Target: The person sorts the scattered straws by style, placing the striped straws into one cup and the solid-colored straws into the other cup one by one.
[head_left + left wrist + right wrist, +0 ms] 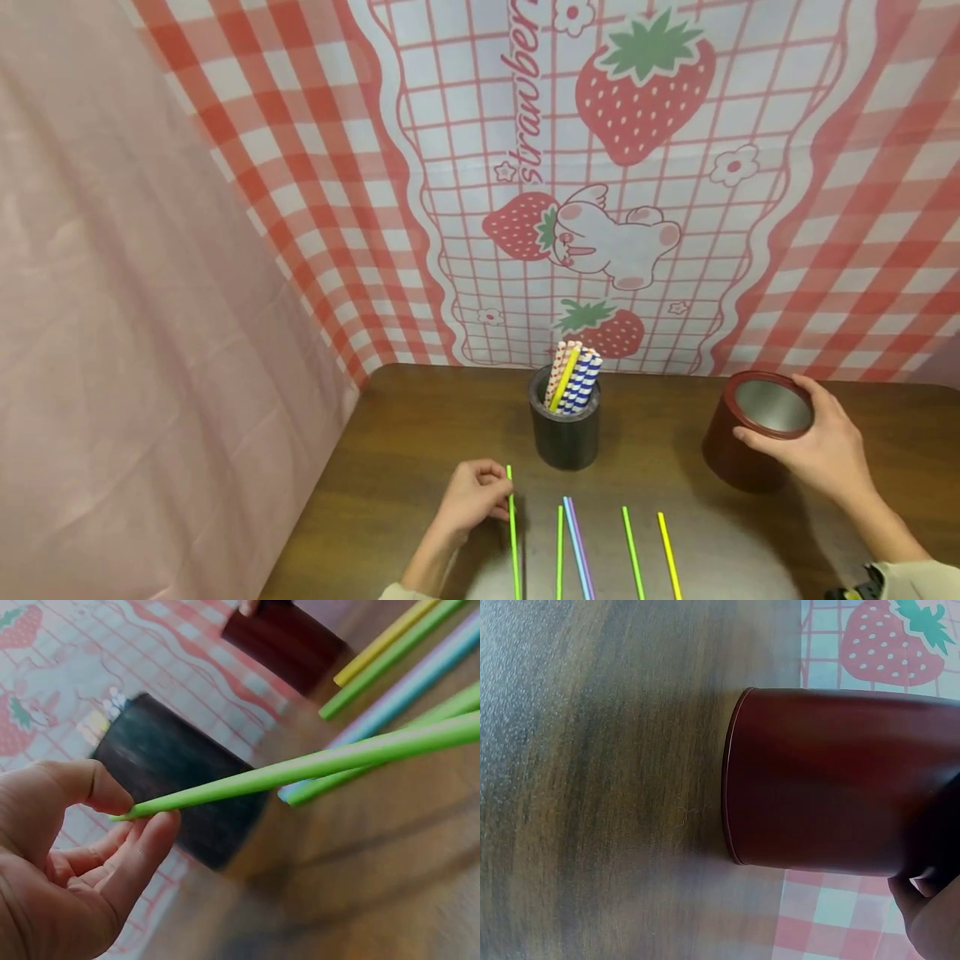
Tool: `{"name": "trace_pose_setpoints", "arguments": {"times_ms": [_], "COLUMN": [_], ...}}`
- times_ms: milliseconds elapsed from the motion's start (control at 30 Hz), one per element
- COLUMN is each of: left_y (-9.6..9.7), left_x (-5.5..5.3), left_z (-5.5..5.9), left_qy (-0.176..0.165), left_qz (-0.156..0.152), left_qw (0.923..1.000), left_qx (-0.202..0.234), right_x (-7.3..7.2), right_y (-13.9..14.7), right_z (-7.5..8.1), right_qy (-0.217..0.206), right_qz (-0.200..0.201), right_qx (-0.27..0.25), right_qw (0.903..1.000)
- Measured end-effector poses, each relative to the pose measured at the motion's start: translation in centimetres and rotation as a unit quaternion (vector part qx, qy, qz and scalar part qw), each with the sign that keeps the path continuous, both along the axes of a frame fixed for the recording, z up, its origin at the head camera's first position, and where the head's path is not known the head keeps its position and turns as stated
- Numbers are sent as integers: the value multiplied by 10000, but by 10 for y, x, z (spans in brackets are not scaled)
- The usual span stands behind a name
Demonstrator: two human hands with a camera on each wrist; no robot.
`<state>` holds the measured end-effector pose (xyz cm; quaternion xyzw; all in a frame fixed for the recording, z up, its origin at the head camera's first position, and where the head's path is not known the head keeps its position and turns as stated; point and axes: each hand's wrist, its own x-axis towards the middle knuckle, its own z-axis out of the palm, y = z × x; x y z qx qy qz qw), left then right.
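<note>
Between thumb and fingers, my left hand (474, 497) pinches a green straw (513, 533) near its far end. In the left wrist view that straw (300, 769) slants across in front of the black holder. My right hand (828, 446) grips a dark red can (738, 454) at its rim, thumb on the near side and fingers on the far right. The can's mouth faces up and its bare metal inside shows. In the right wrist view the can's side (832, 780) fills the middle, with only part of the hand (937, 922) at the edge.
A black holder (566, 437) with striped, dotted and yellow straws (573, 379) stands at the back of the wooden table (420, 417). Several straws lie in front: green (559, 550), blue (576, 546), purple (581, 542), another green (632, 550), yellow (669, 550). A strawberry-print cloth (465, 125) hangs behind.
</note>
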<state>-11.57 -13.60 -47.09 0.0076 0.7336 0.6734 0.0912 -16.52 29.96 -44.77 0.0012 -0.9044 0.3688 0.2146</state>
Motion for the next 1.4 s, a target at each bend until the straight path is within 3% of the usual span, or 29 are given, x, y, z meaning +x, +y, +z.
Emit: {"name": "trace_pose_setpoints", "arguments": {"times_ms": [267,467,633,900,1000,1100,1400], "left_y": [12,31,52,95,114,133,179], "left_x": [-5,-10,-15,-29,-36,-45,-63], "left_z": [30,43,54,75,84,90,91], "left_qy": [314,874,1260,2112,2348,2601,2987], "left_qz": [93,360,727,992,961,842,731], "left_qw": [9974,9883,9718,9320,9248,9228,9174], "left_qx": [645,1195,1855,2773,2834,2714,2528], "right_x": [0,1,6,8,7,6,6], "right_y": [0,6,9,2,0,-1,-3], "right_z": [6,7,2,1,1,1,2], "right_qy": [26,14,-42,-103,-84,-40,0], "right_qz": [-40,-98,-168,-121,-82,-75,-135], "right_qx": [71,109,107,73,56,55,95], "right_qw": [10000,9999,9998,9998,9999,9999,9999]}}
